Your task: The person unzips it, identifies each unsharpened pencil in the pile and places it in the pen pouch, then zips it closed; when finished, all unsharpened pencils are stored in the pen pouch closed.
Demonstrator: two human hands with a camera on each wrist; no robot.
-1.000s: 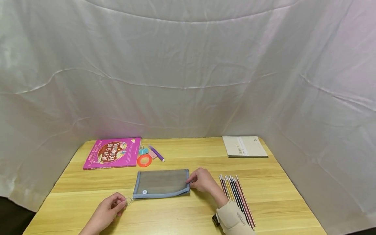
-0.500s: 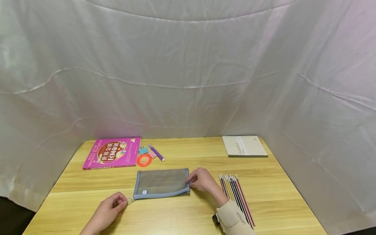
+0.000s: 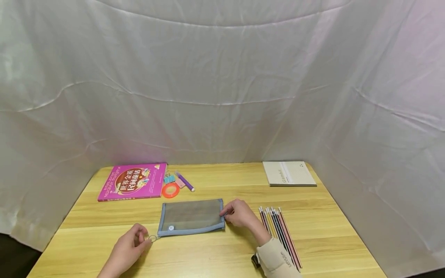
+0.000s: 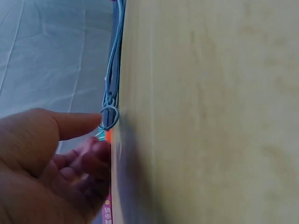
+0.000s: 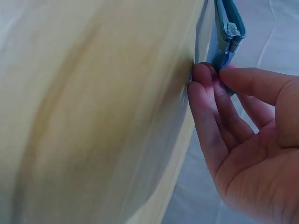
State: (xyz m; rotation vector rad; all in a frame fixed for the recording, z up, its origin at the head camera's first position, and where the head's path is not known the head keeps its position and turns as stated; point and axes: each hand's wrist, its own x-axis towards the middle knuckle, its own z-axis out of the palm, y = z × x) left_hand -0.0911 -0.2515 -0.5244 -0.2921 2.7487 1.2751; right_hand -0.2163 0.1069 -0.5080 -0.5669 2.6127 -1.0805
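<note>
Pinching the sheer, blue-edged pouch (image 3: 192, 216) is the right grip (image 3: 239, 213) — left grip (image 3: 127, 245) loosely parted.

L hand (image 3: 126, 249) w/ thumb at ring (image 3: 152, 235) on pouch (image 3: 192, 216), near L corner; R hand (image 3: 240, 214) pinches pouch's R edge. Pencils (image 3: 272, 222) just R of it, partly hidden by sleeve (image 3: 276, 256). Far L: pink bk (image 3: 139, 181), tape (image 3: 165, 190), clip (image 3: 169, 178), purple pen (image 3: 185, 182). Far R: notebk (image 3: 290, 173).

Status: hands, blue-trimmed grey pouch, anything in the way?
Left hand: thumb touching small round ring. Right hand: pinching right edge of blue-trimmed grey pouch, on yellow wooden table. Slim coloured pencils beside beige right sleeve, clear of pouch.
</note>
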